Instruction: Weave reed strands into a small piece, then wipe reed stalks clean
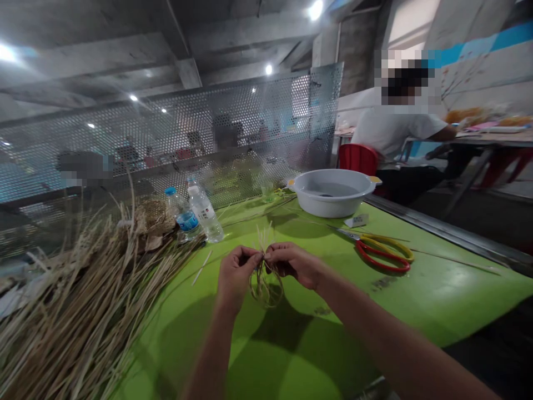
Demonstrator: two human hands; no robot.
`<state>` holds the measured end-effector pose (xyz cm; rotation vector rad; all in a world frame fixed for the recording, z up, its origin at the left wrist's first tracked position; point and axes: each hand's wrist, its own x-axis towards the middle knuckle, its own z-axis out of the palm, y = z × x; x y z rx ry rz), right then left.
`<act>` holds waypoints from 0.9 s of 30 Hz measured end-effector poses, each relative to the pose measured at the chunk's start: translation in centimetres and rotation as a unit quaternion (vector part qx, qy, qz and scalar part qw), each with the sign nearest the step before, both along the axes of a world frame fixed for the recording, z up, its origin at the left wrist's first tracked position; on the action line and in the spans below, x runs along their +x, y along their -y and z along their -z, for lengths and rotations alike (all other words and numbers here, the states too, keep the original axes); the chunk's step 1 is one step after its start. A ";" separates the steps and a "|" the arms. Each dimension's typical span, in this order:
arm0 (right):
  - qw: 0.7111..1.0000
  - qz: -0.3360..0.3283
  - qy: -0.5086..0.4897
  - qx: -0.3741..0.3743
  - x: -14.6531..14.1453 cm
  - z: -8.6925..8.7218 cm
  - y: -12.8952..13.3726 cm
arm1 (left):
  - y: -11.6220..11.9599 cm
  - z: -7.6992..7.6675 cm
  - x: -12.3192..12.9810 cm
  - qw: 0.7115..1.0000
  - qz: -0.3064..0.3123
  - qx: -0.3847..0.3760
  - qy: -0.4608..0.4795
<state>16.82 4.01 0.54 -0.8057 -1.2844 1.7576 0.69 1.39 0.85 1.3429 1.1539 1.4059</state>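
Over the middle of the green table [353, 328], a small bundle of looped straw strands [266, 291] hangs between my fingertips. Pale strand ends stick up above the pinch, and round loops dangle below it. My left hand [238, 272] is closed, thumb and forefinger pinching the bundle from the left. From the other side my right hand [296, 262] pinches the same spot, its other fingers curled and partly hidden. The two sets of fingertips almost touch, so the exact crossing of the strands is hidden.
Long dry straw [108, 283] is heaped at left. Two plastic bottles [206, 214] stand behind it. A white basin [333, 194] sits at the back right, with red and yellow scissors [383, 253] nearer. A perforated metal screen [175, 144] edges the table; a seated person [387, 128] is beyond.
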 end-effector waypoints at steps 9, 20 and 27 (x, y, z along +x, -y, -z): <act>0.999 0.010 0.042 0.024 0.2 0.1 -0.3 | 0.3 0.0 0.1 1.000 0.006 -0.005 -0.028; 0.997 0.047 0.024 0.058 -0.2 -0.5 0.2 | 0.1 0.0 0.4 1.000 0.021 -0.003 0.005; 0.997 0.032 -0.001 0.070 0.2 -1.0 0.3 | 0.3 -0.5 0.1 0.996 0.050 -0.039 0.070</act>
